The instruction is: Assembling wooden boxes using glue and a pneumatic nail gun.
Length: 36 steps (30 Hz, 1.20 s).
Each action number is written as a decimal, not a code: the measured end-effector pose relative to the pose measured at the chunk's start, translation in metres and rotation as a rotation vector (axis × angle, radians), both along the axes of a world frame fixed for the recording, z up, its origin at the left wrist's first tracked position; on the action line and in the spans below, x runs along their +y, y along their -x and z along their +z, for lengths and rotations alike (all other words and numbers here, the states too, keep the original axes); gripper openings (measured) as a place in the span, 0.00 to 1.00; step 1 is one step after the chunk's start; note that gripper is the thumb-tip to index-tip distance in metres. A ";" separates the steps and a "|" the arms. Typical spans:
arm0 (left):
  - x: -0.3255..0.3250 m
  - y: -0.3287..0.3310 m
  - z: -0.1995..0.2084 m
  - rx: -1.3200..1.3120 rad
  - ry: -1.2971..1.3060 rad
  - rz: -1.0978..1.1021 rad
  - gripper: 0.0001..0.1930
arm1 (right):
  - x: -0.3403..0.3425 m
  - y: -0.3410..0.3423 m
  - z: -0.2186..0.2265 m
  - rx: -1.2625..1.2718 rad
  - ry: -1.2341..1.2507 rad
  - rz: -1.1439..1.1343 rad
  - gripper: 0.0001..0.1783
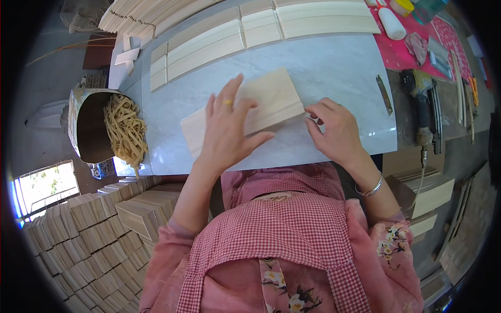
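Near the front edge of a pale, marbled tabletop lies a flat wooden board; it is cream-coloured and smooth, with straight edges and faint lines running lengthwise, and it sits askew, its right end farther from the person than its left. The left hand is over the board's left part, fingers and thumb spread, a yellow ring on 1 finger; I cannot tell whether its palm touches the wood. The right hand is at the board's right corner, fingers curled and thumb beneath them; whether they pinch the corner I cannot tell; a silver bracelet circles that wrist.

Beyond the board runs a row of pale boards, crossed by 3 seams; a stack of wooden strips stands at the far left, dark marks along its side too small to read. Left of the table, tangled tan bands spill from a container; to the right, a white bottle lies on a pink cloth; a dark power tool is nearer; wooden blocks fill the lower left; tan marks on the checked apron are illegible.
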State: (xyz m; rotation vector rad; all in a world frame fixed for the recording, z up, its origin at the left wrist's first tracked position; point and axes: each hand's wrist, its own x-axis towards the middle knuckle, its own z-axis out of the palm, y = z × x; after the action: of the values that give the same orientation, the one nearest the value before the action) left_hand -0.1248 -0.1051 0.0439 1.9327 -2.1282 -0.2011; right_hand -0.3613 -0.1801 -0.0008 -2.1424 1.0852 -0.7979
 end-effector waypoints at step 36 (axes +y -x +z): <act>-0.038 0.015 -0.041 0.253 0.096 -0.065 0.26 | -0.039 -0.039 -0.034 -0.293 -0.160 0.079 0.24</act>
State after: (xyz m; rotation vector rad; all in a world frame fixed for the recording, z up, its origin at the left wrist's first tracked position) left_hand -0.1402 -0.1426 0.0024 1.6874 -1.9971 -0.3307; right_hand -0.3221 -0.2195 -0.0344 -1.8536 0.8761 -0.9214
